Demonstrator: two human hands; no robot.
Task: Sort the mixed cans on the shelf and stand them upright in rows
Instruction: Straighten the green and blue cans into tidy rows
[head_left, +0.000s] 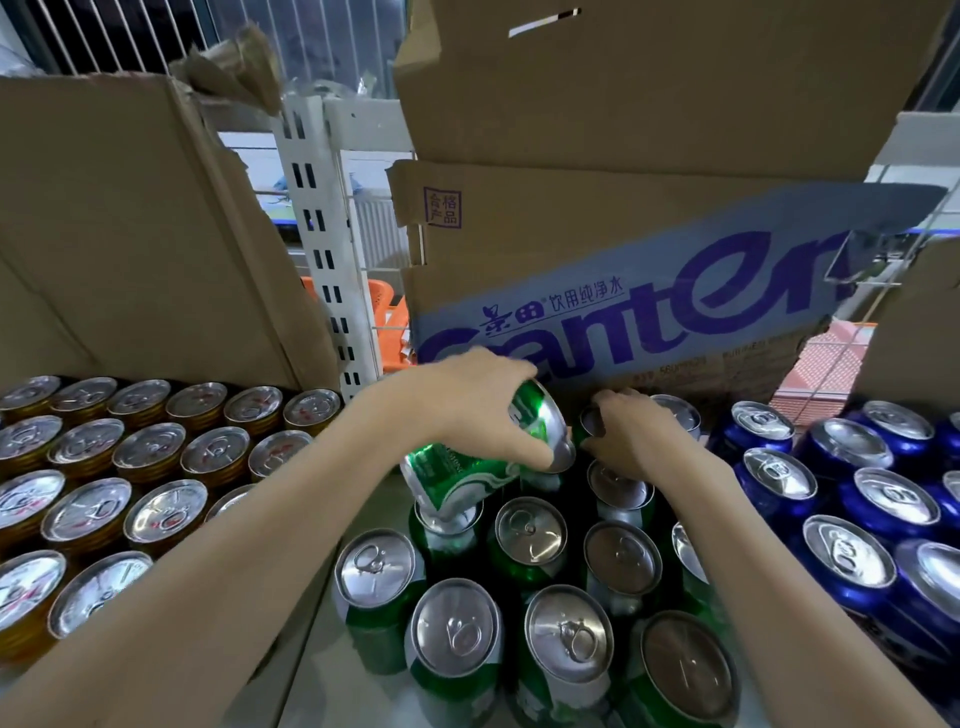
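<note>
Cardboard boxes (649, 156) are backing the shelf (311, 654) while the left hand (483, 410) is gripping tilted green cans (540, 421), its fingers clamped, and the right hand (634, 436) fingers are curling round another green can (589, 423).

Green cans (530, 540), blue cans (841, 519), gold cans (88, 467)

A bare strip of shelf (317, 597) stays free at lower centre between the gold cans (88, 467) and green cans (519, 597), while cardboard boxes (597, 260) block the top of the frame.

Head view, close above shelf (332, 649)
</note>
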